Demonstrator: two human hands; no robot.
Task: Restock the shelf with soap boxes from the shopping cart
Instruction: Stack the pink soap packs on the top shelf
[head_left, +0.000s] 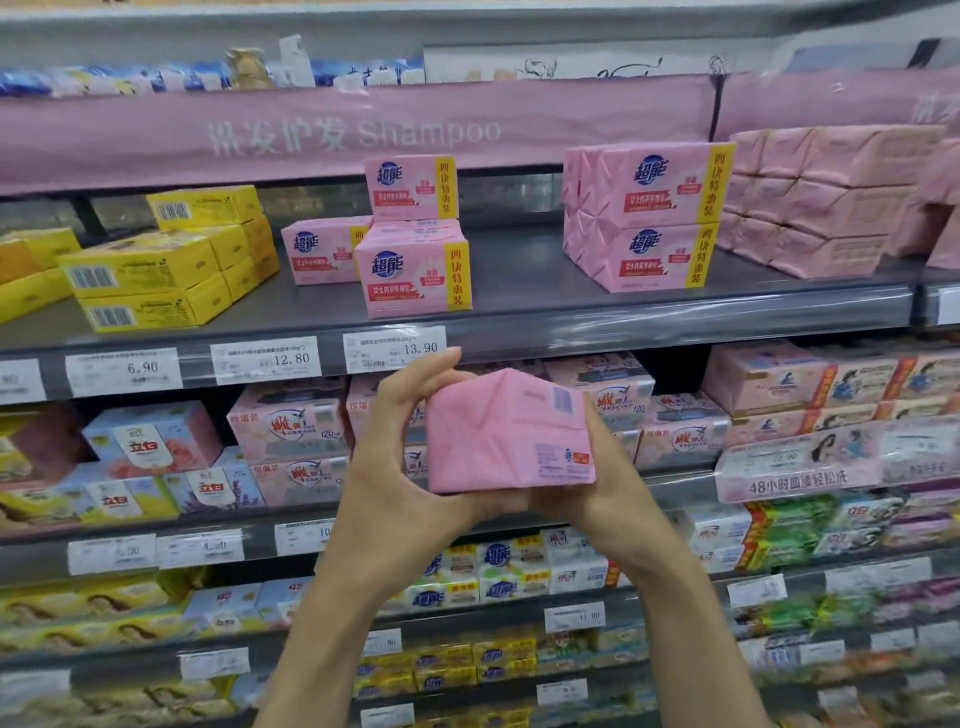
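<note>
Up and to the left of the left hand we see yellow soap boxes (150, 270) stacked on the grey shelf (519, 296). Straight above that hand, a price tag reading 13.90 (395, 348) hangs on the shelf edge, with pink soap boxes (415, 275) standing behind it. The left hand (400, 452) is raised in front of the shelf edge, its fingers curled over the left end of a pink soap pack (498, 431). We find the pack held in the air between both hands, below the shelf edge and touching no shelf. The right hand (613, 483) grips it from beneath and along its right side. Above and to the right of this hand, two more pink packs (649, 218) sit stacked on the shelf.
</note>
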